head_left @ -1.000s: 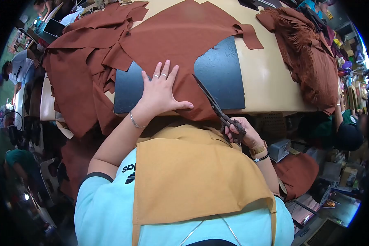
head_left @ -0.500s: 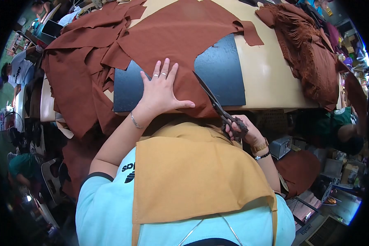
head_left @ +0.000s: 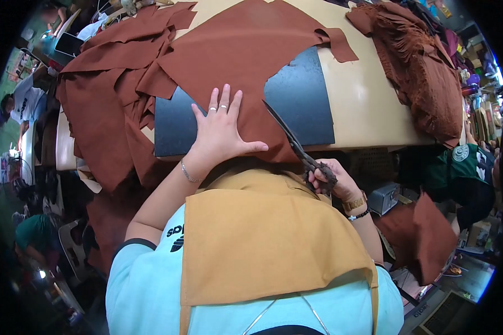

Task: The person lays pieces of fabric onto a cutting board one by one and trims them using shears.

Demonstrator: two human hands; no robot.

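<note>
My left hand (head_left: pixel 220 129) lies flat with its fingers spread on a large reddish-brown sheet of leather or cloth (head_left: pixel 235 50). Under that sheet is a black board (head_left: pixel 299 106), and the sheet's right side has a curved cut edge. In my right hand (head_left: pixel 338 181) is a pair of scissors (head_left: pixel 288 134) with dark, wrapped handles. Its long blades point up and left along the sheet's edge, looking closed or nearly so. The tip rests near the inner corner of the curve.
Reddish-brown pieces (head_left: pixel 106 100) are heaped at the left, partly hanging over the table edge. A frayed brown bundle (head_left: pixel 416 67) lies on the right of the cream tabletop (head_left: pixel 357 106). A person in a green shirt (head_left: pixel 458 167) is at the right, beside a hanging brown piece (head_left: pixel 433 240).
My hands and the scissors stay almost in place. At the right, the person in green has shifted, and a loose brown piece has moved from the table's right side down to the lower right.
</note>
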